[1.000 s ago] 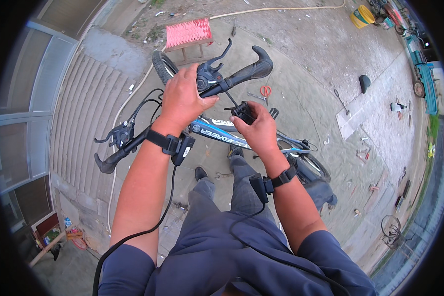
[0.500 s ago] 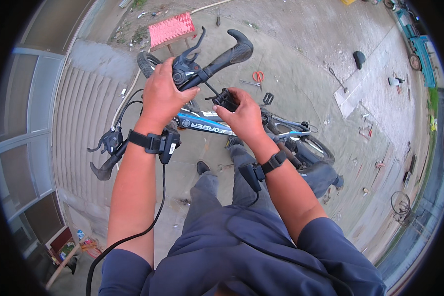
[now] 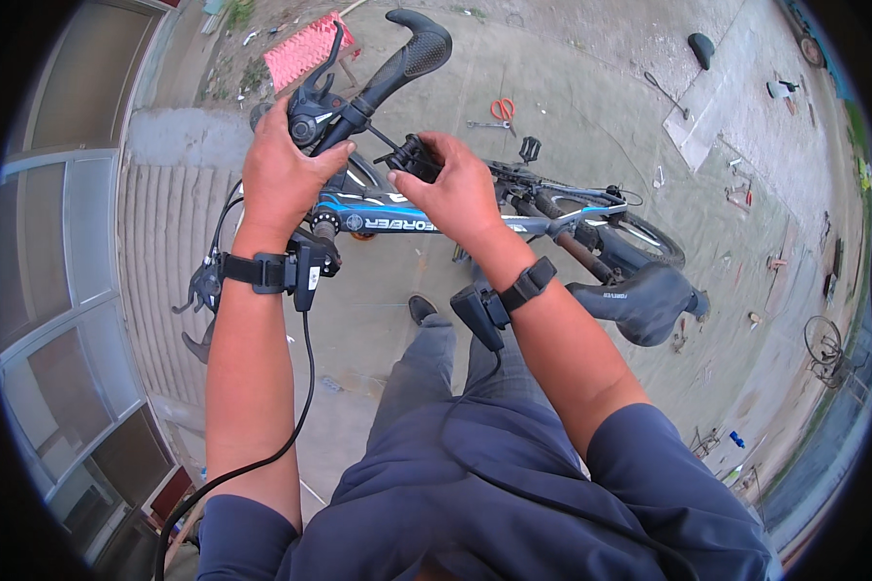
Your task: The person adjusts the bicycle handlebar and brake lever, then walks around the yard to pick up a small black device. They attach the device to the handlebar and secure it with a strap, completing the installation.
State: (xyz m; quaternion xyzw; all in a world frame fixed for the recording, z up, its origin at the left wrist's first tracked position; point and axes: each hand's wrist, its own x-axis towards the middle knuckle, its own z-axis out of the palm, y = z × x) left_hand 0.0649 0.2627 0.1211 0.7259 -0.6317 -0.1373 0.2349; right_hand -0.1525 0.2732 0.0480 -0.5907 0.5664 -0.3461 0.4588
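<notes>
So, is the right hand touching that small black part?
Touching: the head view shows the right hand holding the small black part between thumb and fingers.

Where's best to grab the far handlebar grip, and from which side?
Probably the textured middle of the far grip, from the right: the brake lever stands off its left, the left hand sits inboard, and the hooked tip should check slipping.

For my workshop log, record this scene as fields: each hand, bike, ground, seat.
Left hand: on the handlebar, at the brake lever
Right hand: holds a small black part near the handlebar
Bike: partly blue; dark saddle toward the right
Ground: scissors beside a wrench
Stool: red, beyond the handlebar
</notes>
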